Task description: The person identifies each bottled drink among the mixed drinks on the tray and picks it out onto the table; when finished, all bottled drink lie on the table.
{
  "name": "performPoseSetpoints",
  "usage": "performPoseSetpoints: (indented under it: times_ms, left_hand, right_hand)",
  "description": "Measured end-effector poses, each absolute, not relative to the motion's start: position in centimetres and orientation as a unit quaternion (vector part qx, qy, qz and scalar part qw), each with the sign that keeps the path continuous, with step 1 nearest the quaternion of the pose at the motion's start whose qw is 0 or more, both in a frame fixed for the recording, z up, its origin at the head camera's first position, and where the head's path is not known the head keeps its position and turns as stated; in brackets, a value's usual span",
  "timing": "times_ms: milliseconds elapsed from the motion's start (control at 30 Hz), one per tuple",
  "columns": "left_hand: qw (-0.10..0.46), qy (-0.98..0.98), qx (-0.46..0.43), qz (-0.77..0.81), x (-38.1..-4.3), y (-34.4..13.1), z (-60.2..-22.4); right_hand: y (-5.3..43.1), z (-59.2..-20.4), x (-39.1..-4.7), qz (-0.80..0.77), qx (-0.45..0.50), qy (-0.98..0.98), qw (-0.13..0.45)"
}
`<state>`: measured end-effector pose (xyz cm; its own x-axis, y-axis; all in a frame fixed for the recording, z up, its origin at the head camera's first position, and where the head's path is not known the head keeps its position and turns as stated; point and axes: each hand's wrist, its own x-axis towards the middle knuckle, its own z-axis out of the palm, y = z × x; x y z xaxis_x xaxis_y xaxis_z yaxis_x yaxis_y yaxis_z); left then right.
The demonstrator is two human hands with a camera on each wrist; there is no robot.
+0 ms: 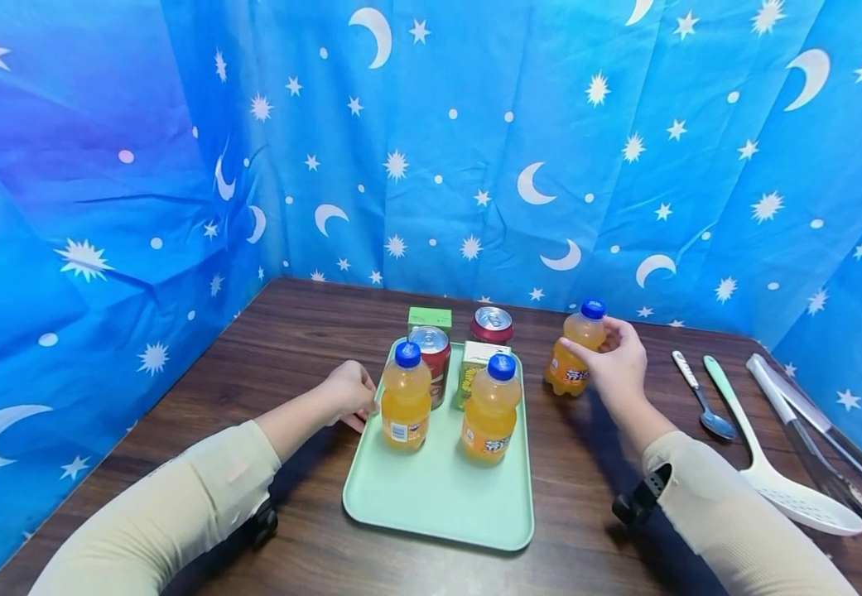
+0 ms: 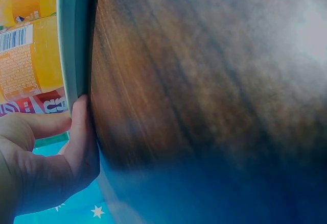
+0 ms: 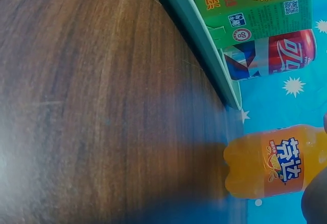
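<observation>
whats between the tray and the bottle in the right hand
Just bare tabletop shows between the tray and the held bottle, in the head view.

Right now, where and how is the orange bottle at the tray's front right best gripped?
Grip the bottle around its upper body, below the blue cap, probably from the right: it stands upright and narrows there; that side faces the tray's low rim, while a carton stands close behind.

Before me, blue cloth [image 1: 453,215] printed with white moons [image 1: 383,37], stars [image 1: 396,165] and dots [image 1: 453,113] spans the top of the frame and hangs down both sides, creased and folded. Purple tints it at upper left. Below I have a dark brown, wood-grained tabletop [image 1: 281,331]; light [image 2: 312,30] glares across it in my left wrist view.
</observation>
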<state>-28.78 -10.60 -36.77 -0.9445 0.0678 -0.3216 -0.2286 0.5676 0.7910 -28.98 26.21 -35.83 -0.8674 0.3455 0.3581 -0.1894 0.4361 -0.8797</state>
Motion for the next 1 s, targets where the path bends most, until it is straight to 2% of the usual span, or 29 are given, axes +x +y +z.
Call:
performPoseSetpoints:
  times_ms: [1000]
  left_hand:
    - [0.16, 0.872, -0.05, 0.461, -29.09, -10.52, -37.08]
  right_hand:
    - [26.76, -36.06, -28.25, 0.49, -0.037, -0.83, 0.264]
